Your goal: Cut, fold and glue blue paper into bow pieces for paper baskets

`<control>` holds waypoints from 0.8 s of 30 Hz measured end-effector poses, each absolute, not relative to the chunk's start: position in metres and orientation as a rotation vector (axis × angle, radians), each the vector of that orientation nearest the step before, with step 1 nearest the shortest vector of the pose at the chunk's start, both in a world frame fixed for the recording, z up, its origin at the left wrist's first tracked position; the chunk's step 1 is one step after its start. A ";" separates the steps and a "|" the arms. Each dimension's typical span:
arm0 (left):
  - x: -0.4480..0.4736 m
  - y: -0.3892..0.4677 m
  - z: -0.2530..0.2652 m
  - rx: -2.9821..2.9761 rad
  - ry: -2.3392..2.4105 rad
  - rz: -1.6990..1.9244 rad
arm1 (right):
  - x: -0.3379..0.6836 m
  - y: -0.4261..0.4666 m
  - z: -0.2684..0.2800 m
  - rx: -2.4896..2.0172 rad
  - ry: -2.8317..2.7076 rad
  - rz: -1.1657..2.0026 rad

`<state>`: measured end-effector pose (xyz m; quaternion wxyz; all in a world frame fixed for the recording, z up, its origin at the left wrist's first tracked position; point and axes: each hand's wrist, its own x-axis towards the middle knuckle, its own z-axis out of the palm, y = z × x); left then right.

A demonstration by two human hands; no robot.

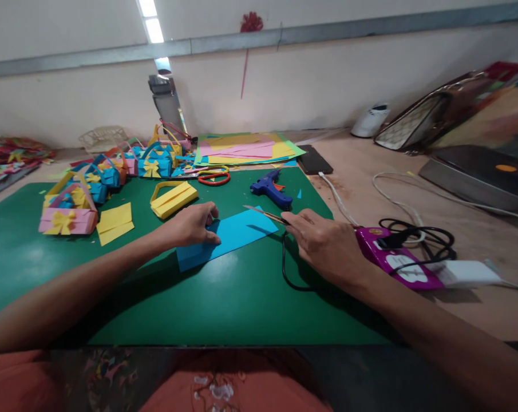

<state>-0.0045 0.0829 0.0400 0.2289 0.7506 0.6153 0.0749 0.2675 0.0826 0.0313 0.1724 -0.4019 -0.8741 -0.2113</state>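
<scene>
A folded strip of blue paper (241, 229) lies slanted on the green mat (224, 309). My left hand (194, 224) grips its left part, thumb on top and fingers curled at the far edge. My right hand (323, 243) is closed around a slim tool with a thin pointed blade (265, 213); its handle is hidden in the fingers, so I cannot tell scissors from a knife. The blade reaches over the paper's right end. Beyond my left hand sits a yellow folded paper bag (175, 200) with a handle. A blue glue gun (271, 189) rests beyond the blade.
Several small paper bags (70, 220) with bows stand at the left, near a yellow paper piece (115, 223). Behind are red-and-yellow-handled scissors (214, 175), stacked coloured paper (245, 149) and a phone (314, 159). A purple power strip (396, 260) with cables is at the right.
</scene>
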 end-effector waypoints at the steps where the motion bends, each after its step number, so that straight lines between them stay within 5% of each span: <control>1: -0.003 0.081 0.041 2.088 1.686 0.191 | 0.267 0.082 0.032 -1.152 -2.488 -0.595; 24: 0.043 0.043 0.039 2.796 1.470 -0.325 | 0.267 0.074 0.050 -1.592 -2.579 -0.613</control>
